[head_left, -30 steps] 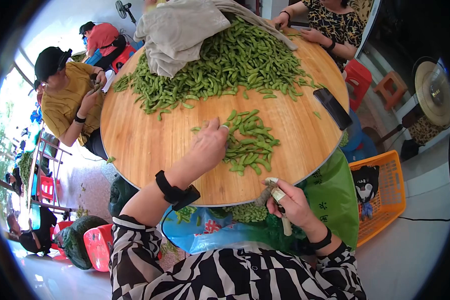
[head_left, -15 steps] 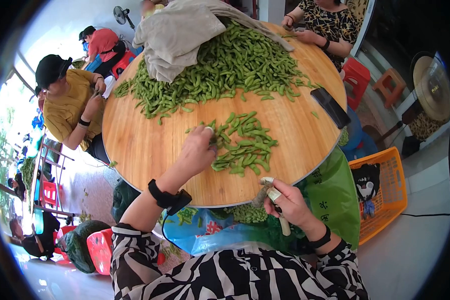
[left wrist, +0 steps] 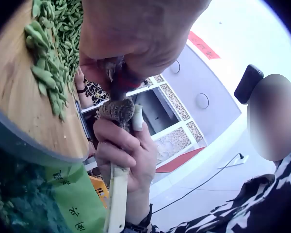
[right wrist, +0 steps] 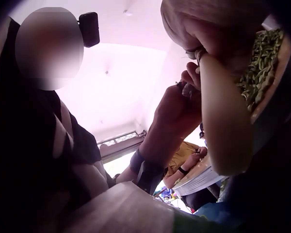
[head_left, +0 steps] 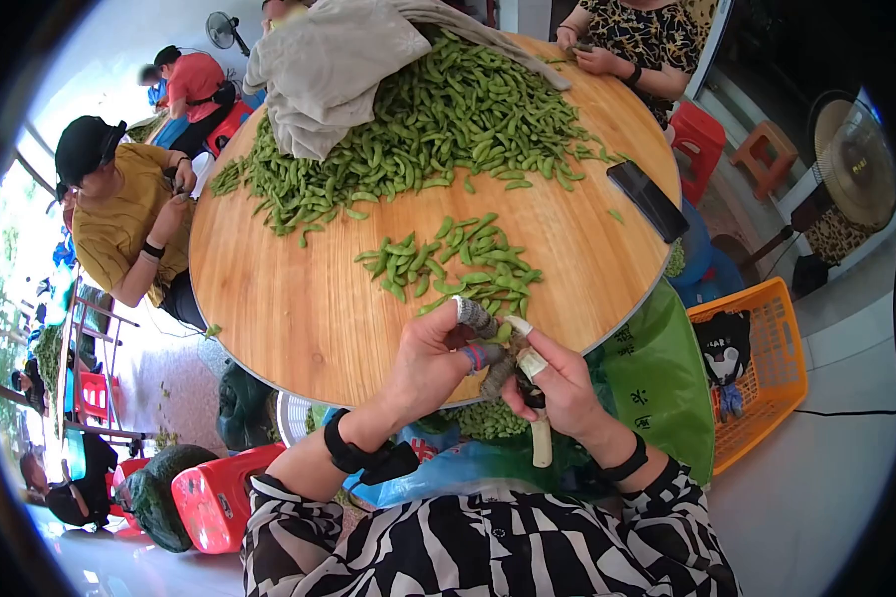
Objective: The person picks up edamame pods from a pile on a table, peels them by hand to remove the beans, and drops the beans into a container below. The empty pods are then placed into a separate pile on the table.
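Note:
Over the table's near edge my two hands meet. My left hand [head_left: 430, 360], with grey and striped coverings on its fingers, pinches a green bean pod [head_left: 505, 331] at its fingertips. My right hand [head_left: 567, 393] grips a tool by its pale handle [head_left: 542, 445], which points down out of the fist; its working end is hidden. Pale tape wraps the right thumb, and its tip lies right at the pod. In the left wrist view the handle [left wrist: 117, 199] shows a small hole at its end. A small group of pods [head_left: 480, 261] lies just beyond my hands.
A large heap of pods [head_left: 438, 129], partly under a grey cloth [head_left: 334, 70], covers the far side of the round wooden table [head_left: 269, 308]. A phone [head_left: 647, 201] lies at the right edge. Below are a green bag [head_left: 652, 383] and an orange crate [head_left: 767, 398]. Other people sit around.
My left hand has come back from the small group of pods to my right hand, bringing a pod. The right hand with the pale-handled tool has stayed nearly in place.

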